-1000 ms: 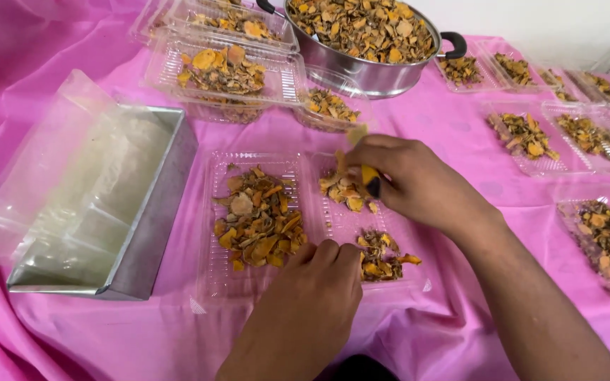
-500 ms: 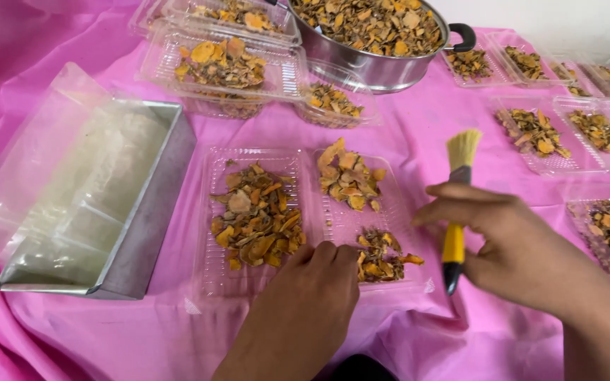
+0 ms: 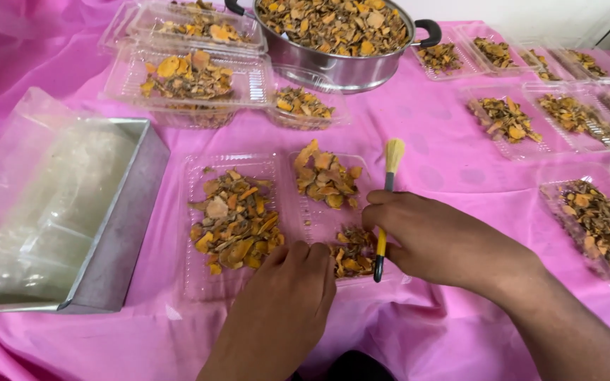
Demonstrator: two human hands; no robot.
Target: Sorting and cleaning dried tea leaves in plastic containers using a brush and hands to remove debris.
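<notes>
The desk (image 3: 418, 331) is covered with a shiny pink plastic cloth (image 3: 432, 148), which hangs in soft folds at the near edge. Nearest to the camera, the left hand (image 3: 287, 296) lies palm down with the fingers bent, pressing on the near edge of a clear plastic hinged tray (image 3: 303, 219). It holds nothing else. The right hand (image 3: 435, 236) is closed around a small brush with a yellow and black handle and pale bristles (image 3: 388, 194); the bristles point away from the person, and the handle end comes out below the hand, just beside the tray.

The open tray holds dried orange and brown slices (image 3: 234, 222) in the left half and two smaller heaps in the right half. To the left stands a grey rectangular metal box (image 3: 118, 233) with a clear plastic bag (image 3: 30, 204) inside it.

Farther away are more clear trays with the same dried slices: a stacked group (image 3: 188, 77) at the far left, and several single ones (image 3: 573, 113) on the right side. At the far edge stands a large round steel pot with black handles (image 3: 340, 42), full of dried slices. Behind the desk a bit of pale wall (image 3: 566, 14) is visible.
</notes>
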